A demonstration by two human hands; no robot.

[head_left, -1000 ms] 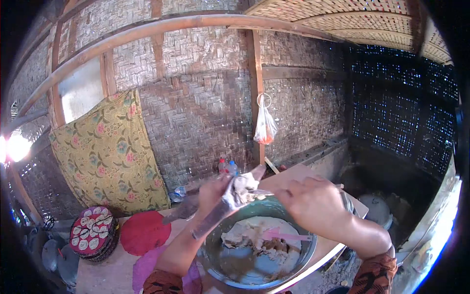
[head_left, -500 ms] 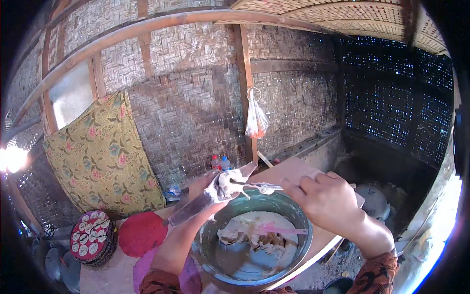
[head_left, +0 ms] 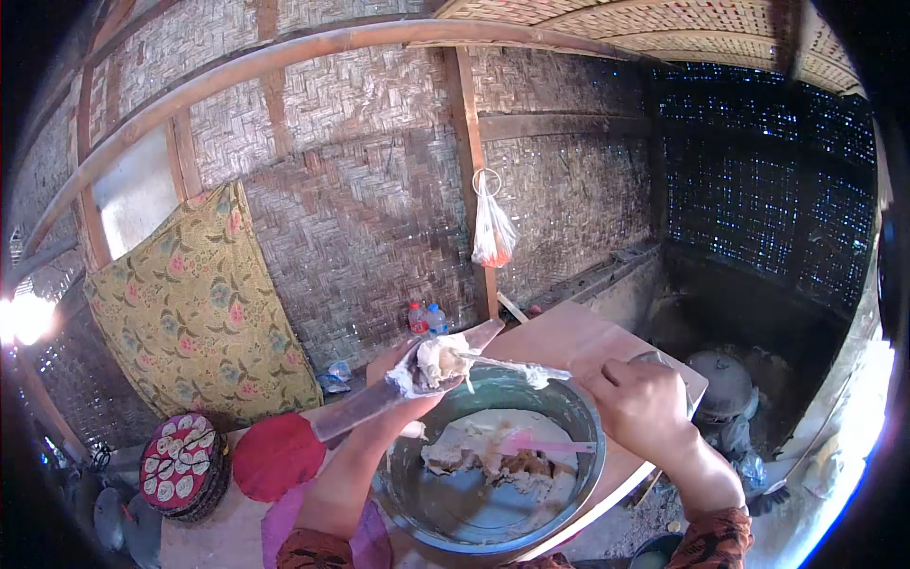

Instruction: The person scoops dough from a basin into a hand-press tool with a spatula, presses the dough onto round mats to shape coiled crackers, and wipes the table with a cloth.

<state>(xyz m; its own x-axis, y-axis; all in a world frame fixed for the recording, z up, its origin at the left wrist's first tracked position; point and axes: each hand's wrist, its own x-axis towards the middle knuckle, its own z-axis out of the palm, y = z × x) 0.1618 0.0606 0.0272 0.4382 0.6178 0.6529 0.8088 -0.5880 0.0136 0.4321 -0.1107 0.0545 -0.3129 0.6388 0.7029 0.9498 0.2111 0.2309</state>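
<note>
My left hand (head_left: 387, 362) is wrapped round a long two-armed press (head_left: 365, 408), held tilted above the basin. White dough (head_left: 442, 362) fills and overhangs the opening at its middle. Closed in a fist, my right hand (head_left: 637, 403) grips a thin dough-smeared utensil (head_left: 507, 364), probably a spoon or spatula. The utensil's far end touches the dough in the press; my fingers hide its handle. Below both hands stands a wide metal basin (head_left: 403, 507), with a mass of pale dough (head_left: 474, 441) and a pink plastic scraper (head_left: 559, 446) inside.
At left, a stack of round trays (head_left: 180, 469) carries several white dough coils. Beside it lie a red round mat (head_left: 277, 453) and a purple one (head_left: 370, 536) on the table (head_left: 569, 341). Two small bottles (head_left: 427, 320) stand behind. A plastic bag (head_left: 494, 232) hangs from the post.
My right hand has shifted slightly down, with the utensil moving a little right. The dough in the press looks more heaped. My left hand stays nearly in place.
</note>
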